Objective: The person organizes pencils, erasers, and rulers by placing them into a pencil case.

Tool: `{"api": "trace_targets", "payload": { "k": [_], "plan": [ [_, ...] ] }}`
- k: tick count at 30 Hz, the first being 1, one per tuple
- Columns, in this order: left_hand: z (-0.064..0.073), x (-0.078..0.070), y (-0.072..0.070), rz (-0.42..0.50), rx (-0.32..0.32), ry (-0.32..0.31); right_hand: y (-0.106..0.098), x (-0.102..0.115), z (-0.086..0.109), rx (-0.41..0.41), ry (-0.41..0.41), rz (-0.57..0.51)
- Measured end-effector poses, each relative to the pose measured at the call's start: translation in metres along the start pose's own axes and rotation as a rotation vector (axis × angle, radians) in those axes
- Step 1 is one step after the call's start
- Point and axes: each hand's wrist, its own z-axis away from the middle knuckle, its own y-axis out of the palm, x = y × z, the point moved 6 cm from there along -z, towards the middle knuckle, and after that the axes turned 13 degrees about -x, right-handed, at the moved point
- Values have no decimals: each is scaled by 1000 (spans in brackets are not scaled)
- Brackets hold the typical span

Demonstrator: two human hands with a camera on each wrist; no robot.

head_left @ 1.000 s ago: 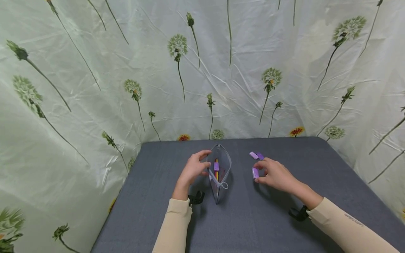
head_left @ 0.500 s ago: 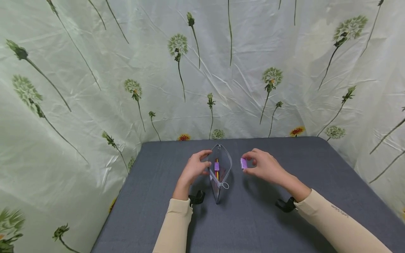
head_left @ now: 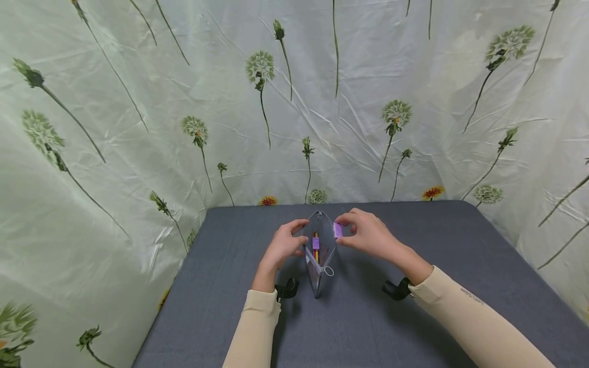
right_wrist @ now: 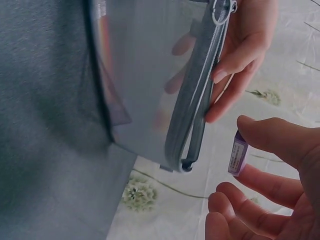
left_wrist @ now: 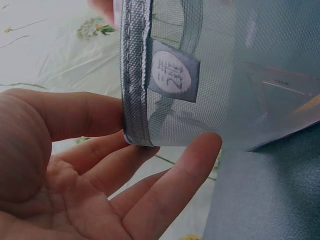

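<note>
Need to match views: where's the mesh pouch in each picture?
Head: just below and slightly right of centre, between the two hands; pouch.
Left wrist: upper right, cut off by the top and right edges; pouch.
Right wrist: upper middle, reaching left, cut off by the top edge; pouch.
Shared landmark: the left hand at its rim, left of centre in head, lower left in left wrist, upper right in right wrist.

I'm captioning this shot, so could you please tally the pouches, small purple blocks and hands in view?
Pouch: 1
Purple blocks: 2 (one held, one inside the pouch)
Hands: 2
Total: 5
</note>
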Motion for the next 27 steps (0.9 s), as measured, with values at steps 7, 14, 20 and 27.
{"api": "trace_targets", "payload": {
  "k": [7, 14, 20, 27],
  "plan": [
    [0, 0, 1, 0, -7, -12, 13, 9, -9, 34, -16, -3],
    [-1, 1, 1, -5, -3, -17, 28, 16, -17, 80, -26, 19],
    [1, -2, 1, -10, -5, -17, 34, 19, -22, 92, -25, 35],
    [1, -2, 0, -16, -10, -16, 39, 19, -24, 89, -17, 60]
  ]
}}
